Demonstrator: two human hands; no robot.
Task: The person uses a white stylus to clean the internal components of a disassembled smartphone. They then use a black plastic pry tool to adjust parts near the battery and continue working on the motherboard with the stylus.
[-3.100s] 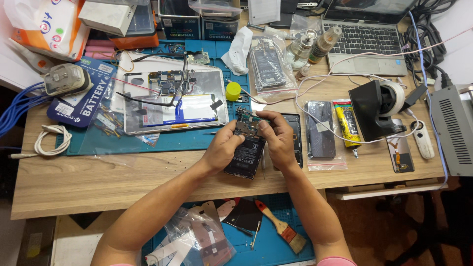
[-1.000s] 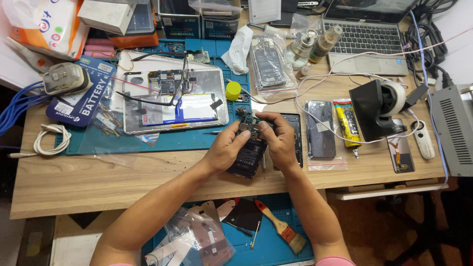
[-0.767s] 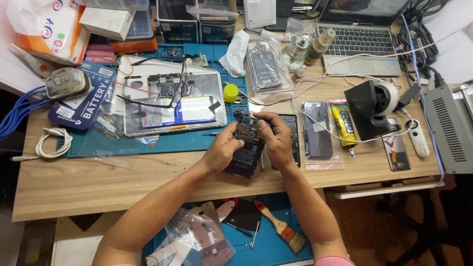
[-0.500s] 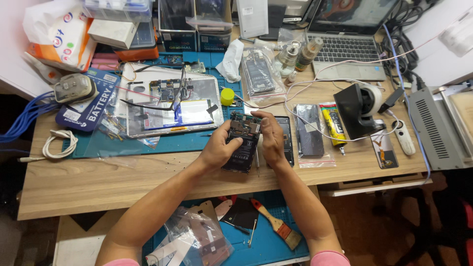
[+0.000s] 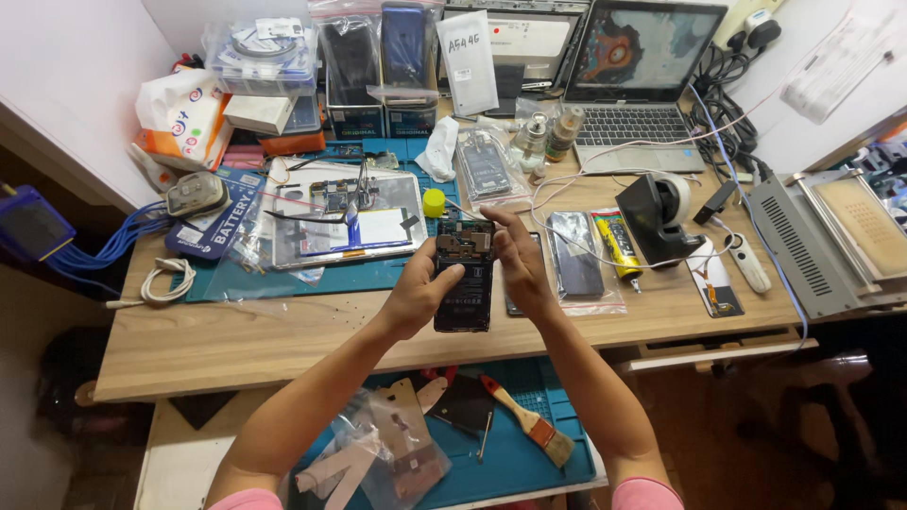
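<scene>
An opened phone (image 5: 464, 277) with its back off, black battery and circuit board showing, is held upright above the wooden desk (image 5: 236, 340). My left hand (image 5: 419, 295) grips its left edge, thumb across the battery. My right hand (image 5: 515, 263) holds the right edge, with fingers reaching over the board at the top. Behind the phone lies an opened tablet (image 5: 348, 219) with loose cables on a blue mat (image 5: 312, 279).
A yellow cap (image 5: 433, 202), bagged phone parts (image 5: 485, 167), a bagged phone (image 5: 576, 255), a glue tube (image 5: 615, 246), a black tape dispenser (image 5: 655, 215) and a laptop (image 5: 635, 85) crowd the desk. A lower shelf holds a brush (image 5: 527, 422) and plastic bags (image 5: 387, 453).
The camera has tilted up, showing more of the desk's back. The phone has been lifted and turned more upright; both hands keep hold of it.
</scene>
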